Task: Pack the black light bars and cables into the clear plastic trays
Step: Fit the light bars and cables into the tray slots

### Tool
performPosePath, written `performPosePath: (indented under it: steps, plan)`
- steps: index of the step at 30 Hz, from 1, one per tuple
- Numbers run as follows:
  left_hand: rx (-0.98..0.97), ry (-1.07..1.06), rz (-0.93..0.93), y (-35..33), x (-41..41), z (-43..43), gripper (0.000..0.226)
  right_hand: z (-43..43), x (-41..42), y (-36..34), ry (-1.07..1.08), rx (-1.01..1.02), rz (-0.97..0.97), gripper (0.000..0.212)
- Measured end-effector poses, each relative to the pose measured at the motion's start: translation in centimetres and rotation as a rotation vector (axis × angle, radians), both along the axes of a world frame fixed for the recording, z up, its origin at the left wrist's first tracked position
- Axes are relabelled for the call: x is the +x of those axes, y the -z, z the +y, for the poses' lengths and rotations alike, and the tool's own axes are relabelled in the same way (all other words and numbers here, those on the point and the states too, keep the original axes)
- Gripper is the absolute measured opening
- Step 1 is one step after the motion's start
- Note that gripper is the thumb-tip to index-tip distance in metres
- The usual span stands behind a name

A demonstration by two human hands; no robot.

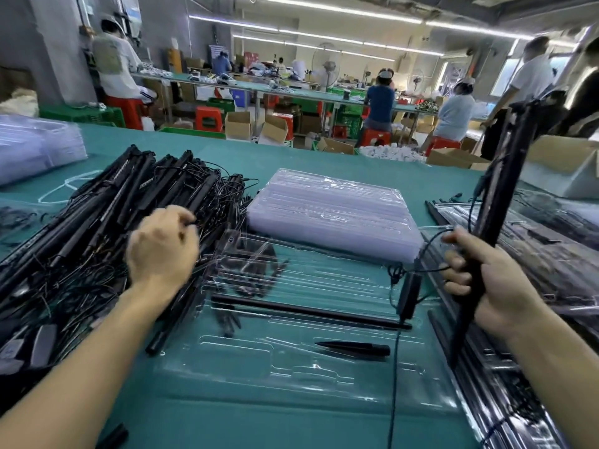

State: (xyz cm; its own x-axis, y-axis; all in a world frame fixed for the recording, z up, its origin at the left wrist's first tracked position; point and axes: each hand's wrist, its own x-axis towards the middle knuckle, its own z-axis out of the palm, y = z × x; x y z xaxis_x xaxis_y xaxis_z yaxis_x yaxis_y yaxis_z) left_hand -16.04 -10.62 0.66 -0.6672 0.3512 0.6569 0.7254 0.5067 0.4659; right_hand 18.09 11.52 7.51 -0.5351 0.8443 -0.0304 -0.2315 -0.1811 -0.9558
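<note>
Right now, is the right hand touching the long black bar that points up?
Touching. In the head view the right hand grips the black light bar, fingers curled round it.

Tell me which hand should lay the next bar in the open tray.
Right, most likely. The right hand grips a black bar, raised beside the clear tray, its cable hanging over it. The left hand is off at the pile of bars, blurred, with no bar lifted.

Left of the tray stack (330,215), the left hand (162,244) is blurred, its grip unclear. Right of it, the right hand (492,280) covers part of a light bar (505,176).
</note>
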Motion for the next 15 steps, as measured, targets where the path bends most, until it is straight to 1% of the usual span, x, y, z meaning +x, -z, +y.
performPosePath:
  steps: [1, 2, 3, 4, 5, 6, 7, 9, 11, 12, 13, 14, 15]
  plan:
    - [0.011, 0.145, -0.047, -0.6, 1.5, 0.9, 0.005, -0.4, -0.7, -0.3, -0.027, -0.014, 0.029, 0.018]
    - [0.008, 0.323, -0.163, -1.2, 3.3, 1.7, 0.005, -0.8, -1.4, -0.6, -0.05, -0.034, 0.077, 0.019]
    - [-0.027, 0.523, -0.314, -1.7, 5.5, 2.5, 0.012, -1.0, -2.2, -1.1, -0.059, -0.059, 0.135, 0.02]
    - [-0.105, 0.724, -0.451, -2.0, 7.9, 3.0, 0.024, -1.3, -2.9, -1.7, -0.047, -0.077, 0.192, 0.021]
    - [-0.205, 0.901, -0.547, -2.2, 10.3, 3.4, 0.037, -1.4, -3.6, -2.3, -0.028, -0.084, 0.247, 0.021]
    - [-0.304, 1.048, -0.618, -2.3, 12.4, 3.7, 0.047, -1.5, -4.1, -3.0, 0.003, -0.078, 0.302, 0.02]
    - [-0.397, 1.174, -0.68, -2.3, 14.1, 3.7, 0.051, -1.5, -4.6, -3.8, 0.036, -0.072, 0.36, 0.02]
    - [-0.614, 1.364, -0.713, -2.2, 16.2, 3.5, 0.046, -1.2, -5.2, -5.5, 0.088, -0.063, 0.48, 0.02]
    - [-0.846, 1.5, -0.643, -2.2, 17.3, 3.2, 0.041, -0.7, -5.6, -6.9, 0.12, -0.049, 0.595, 0.024]
    - [-0.92, 1.556, -0.596, -2.1, 17.7, 3.1, 0.037, -0.5, -5.8, -7.4, 0.134, -0.038, 0.642, 0.025]
    - [-0.94, 1.612, -0.56, -1.9, 18.1, 3.0, 0.031, -0.2, -5.9, -7.8, 0.145, -0.024, 0.672, 0.026]
    - [-0.925, 1.652, -0.557, -1.8, 18.4, 3.0, 0.03, 0.0, -5.9, -7.9, 0.16, -0.013, 0.682, 0.027]
    - [-0.906, 1.659, -0.597, -1.8, 18.4, 2.9, 0.036, 0.4, -5.8, -7.9, 0.179, -0.007, 0.676, 0.027]
